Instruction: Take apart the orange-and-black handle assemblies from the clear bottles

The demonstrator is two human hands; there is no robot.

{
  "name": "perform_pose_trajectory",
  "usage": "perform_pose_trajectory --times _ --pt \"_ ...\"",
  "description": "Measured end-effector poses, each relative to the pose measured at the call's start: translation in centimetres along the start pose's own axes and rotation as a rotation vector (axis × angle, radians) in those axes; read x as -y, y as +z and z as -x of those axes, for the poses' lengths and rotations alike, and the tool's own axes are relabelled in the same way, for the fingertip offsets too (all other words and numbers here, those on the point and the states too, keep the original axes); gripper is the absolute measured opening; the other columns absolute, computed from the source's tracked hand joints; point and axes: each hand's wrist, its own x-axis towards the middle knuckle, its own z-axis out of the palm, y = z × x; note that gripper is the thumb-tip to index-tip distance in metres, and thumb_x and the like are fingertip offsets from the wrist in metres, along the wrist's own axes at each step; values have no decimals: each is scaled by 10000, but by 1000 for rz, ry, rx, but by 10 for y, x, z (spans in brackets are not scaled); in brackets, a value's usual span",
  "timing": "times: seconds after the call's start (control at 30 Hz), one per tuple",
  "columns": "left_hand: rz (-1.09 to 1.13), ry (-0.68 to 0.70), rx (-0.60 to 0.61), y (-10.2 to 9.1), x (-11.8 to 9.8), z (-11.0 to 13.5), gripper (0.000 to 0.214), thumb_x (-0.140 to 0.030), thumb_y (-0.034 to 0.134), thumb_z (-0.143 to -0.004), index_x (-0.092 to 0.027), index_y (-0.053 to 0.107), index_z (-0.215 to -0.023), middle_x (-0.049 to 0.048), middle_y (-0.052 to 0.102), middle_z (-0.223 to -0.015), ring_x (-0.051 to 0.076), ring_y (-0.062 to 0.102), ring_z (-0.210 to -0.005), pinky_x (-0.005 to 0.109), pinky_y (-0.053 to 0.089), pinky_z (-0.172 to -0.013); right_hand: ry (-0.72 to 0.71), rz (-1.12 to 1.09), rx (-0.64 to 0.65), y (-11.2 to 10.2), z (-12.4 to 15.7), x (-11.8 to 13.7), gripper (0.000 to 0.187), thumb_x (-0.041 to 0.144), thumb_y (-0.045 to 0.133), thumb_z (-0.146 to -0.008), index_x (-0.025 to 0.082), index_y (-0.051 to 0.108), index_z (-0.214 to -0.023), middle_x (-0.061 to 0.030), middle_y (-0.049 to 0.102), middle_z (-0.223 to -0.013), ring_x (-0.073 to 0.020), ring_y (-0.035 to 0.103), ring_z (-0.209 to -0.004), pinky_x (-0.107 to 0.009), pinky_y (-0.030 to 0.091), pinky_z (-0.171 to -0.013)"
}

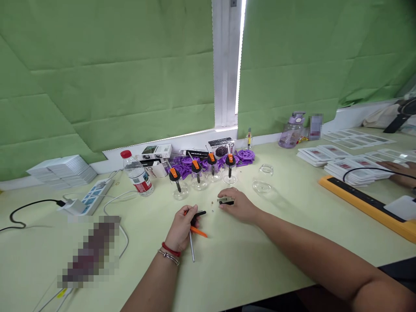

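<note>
My left hand (183, 223) is closed around a black-and-orange lever top (198, 232) with a thin metal tube pointing down toward me. In my right hand (238, 206), thumb and fingers pinch a small black part with a metal coil spring (222, 199) along it. Two tiny bits (212, 203) lie on the table between the hands; their kind is too small to tell. Beyond my hands stand several clear glass bottles (229, 177) with black-and-orange lever tops and thin metal spouts. A clear glass bottle without such a top (261, 186) stands right of them.
Purple plastic parts (246, 156) and small boxes (156, 151) sit along the back. A water bottle (136, 173), power strip (97, 197) and cables are left. Rightward are card stacks (352, 171), a yellow-and-black bar (367, 208), a purple drinking bottle (291, 132) and another person's hand (398, 169).
</note>
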Motion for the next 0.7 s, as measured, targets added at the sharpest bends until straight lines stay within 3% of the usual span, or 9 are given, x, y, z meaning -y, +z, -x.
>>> perform_pose_trajectory --times 0.1,0.2,0.33,0.43,0.53,0.7 --pt "56 7 92 5 1 4 411 -576 573 -746 -173 518 -808 -15 583 -608 96 519 -457 189 343 -407 32 -175 150 14 4 24 319 350 596 -801 196 636 -1077 -72 663 -1031 -200 596 -920 -337 465 -811" --pt "86 18 146 8 2 9 440 -607 493 -788 -174 516 -860 -22 557 -563 111 525 -450 200 360 -408 56 -356 321 31 7 39 199 319 537 -836 181 667 -898 -39 697 -835 -171 619 -785 -296 465 -720" --pt "131 -4 203 7 1 12 374 -536 556 -786 -196 485 -925 -11 600 -659 137 578 -533 204 376 -416 186 -491 275 42 10 44 182 308 545 -816 167 630 -738 -18 666 -682 -131 562 -603 -252 423 -579" --pt "123 2 240 5 -1 12 328 -445 639 -757 -195 477 -894 -2 615 -708 141 599 -603 216 420 -482 164 -515 268 40 13 41 243 319 514 -831 168 628 -678 -9 632 -666 -113 515 -582 -245 414 -585" --pt "65 42 241 5 -1 13 316 -452 628 -771 -171 501 -840 7 607 -687 121 571 -591 231 438 -542 143 -463 302 37 15 35 274 304 485 -842 167 643 -665 8 577 -615 -100 469 -548 -234 390 -563" --pt "-23 53 353 4 -2 19 317 -425 635 -780 -149 550 -912 9 590 -725 106 544 -627 230 429 -580 253 -444 316 40 16 22 198 319 576 -783 159 616 -672 25 549 -569 -79 412 -482 -209 323 -477"
